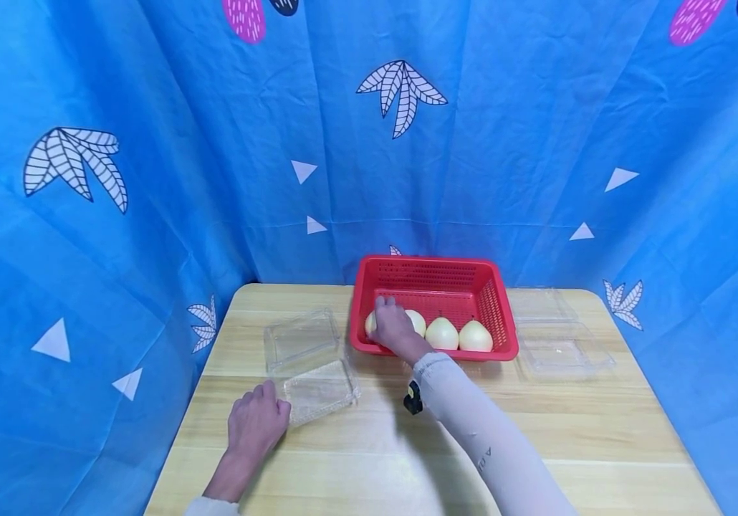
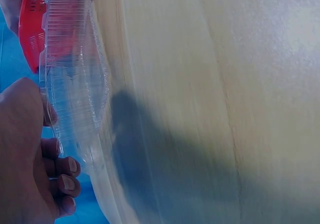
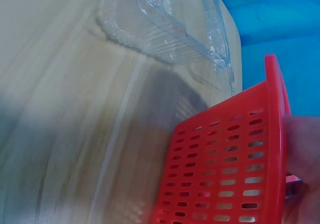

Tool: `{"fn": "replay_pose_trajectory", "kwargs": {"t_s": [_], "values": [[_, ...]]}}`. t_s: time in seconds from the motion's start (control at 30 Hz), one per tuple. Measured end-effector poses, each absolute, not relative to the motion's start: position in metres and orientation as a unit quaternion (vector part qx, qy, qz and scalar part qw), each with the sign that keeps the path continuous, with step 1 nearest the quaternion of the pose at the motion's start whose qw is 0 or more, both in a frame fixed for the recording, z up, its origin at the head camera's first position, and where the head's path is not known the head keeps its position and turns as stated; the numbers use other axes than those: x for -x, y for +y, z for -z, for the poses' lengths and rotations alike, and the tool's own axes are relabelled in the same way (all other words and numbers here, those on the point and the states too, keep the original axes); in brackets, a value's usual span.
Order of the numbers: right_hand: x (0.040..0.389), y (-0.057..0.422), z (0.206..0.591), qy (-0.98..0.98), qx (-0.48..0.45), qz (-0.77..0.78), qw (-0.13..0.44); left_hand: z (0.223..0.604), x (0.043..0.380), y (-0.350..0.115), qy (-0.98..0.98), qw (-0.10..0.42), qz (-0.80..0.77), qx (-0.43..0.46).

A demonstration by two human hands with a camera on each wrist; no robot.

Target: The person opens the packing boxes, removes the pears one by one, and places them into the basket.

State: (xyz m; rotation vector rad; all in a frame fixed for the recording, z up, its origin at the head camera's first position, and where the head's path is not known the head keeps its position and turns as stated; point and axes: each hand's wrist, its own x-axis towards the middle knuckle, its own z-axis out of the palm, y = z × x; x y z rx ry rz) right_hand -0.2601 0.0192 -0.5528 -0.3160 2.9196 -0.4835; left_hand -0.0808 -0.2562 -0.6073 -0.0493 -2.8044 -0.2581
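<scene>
My left hand [image 1: 258,423] holds the near left corner of a clear plastic clamshell container [image 1: 319,393], which lies opened out on the table. In the left wrist view the thumb is at the rim of the clear container [image 2: 75,83], with the other fingers curled below it. My right hand [image 1: 398,331] reaches down into a red plastic basket [image 1: 433,264], over the leftmost pale pear [image 1: 370,324]. Its grip on that pear cannot be told, as the hand covers most of it. Beside it sit more pears [image 1: 441,334] in a row along the near wall.
To the right of the basket lies another clear clamshell container [image 1: 565,351], also opened out. The wooden table [image 1: 369,466] backs onto a blue patterned curtain [image 1: 504,165], which also hangs at both sides. The basket's perforated wall [image 3: 220,159] rises next to the right wrist.
</scene>
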Motion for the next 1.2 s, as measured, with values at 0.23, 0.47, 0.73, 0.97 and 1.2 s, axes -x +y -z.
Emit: {"fn": "replay_pose_trajectory", "kwargs": {"t_s": [0.23, 0.47, 0.73, 0.97, 1.2], "values": [[0.261, 0.028, 0.555, 0.981, 0.111, 0.126, 0.097, 0.609, 0.081, -0.255, -0.987, 0.133, 0.091, 0.015], [0.259, 0.031, 0.550, 0.978, 0.113, 0.144, 0.102, 0.610, 0.081, -0.255, -0.987, 0.136, 0.088, 0.019], [0.257, 0.031, 0.543, 0.972, 0.119, 0.178, 0.093, 0.608, 0.080, -0.256, -0.984, 0.157, 0.086, 0.022], [0.248, 0.033, 0.537, 0.967, 0.155, 0.195, 0.049, 0.608, 0.082, -0.256, -0.986, 0.139, 0.086, 0.019], [0.242, 0.036, 0.541, 0.967, 0.183, 0.175, 0.006, 0.608, 0.081, -0.255, -0.984, 0.155, 0.079, 0.025]]}}
